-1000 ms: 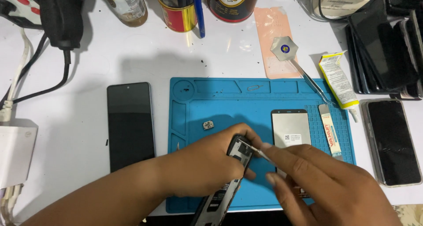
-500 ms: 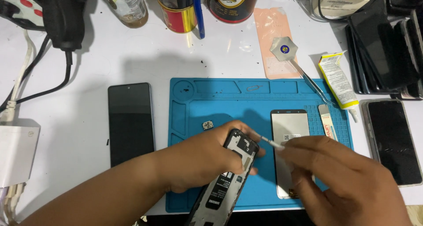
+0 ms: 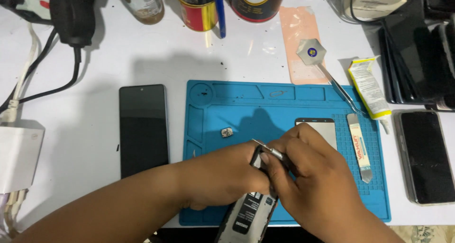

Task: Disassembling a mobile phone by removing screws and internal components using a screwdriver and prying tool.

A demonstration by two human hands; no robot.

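My left hand (image 3: 220, 174) grips an opened phone body (image 3: 249, 214), back side up with its battery showing, over the near part of the blue work mat (image 3: 246, 105). My right hand (image 3: 308, 172) pinches a thin metal tool (image 3: 265, 148) whose tip rests at the phone's top end. Both hands overlap and hide most of the phone's upper part. A small loose part (image 3: 227, 132) lies on the mat just beyond my left hand. A phone screen panel (image 3: 318, 129) lies on the mat behind my right hand, partly covered.
A dark phone (image 3: 143, 128) lies left of the mat, another (image 3: 425, 155) to its right. Tweezers (image 3: 341, 89), a pry tool (image 3: 358, 146), a glue tube (image 3: 368, 87) and a pick (image 3: 311, 50) lie at the right. Cans (image 3: 196, 6), a bottle and cables stand behind.
My right hand has moved left and closed in over the phone's top end, bringing the metal tool with it. The left hand keeps hold of the phone.
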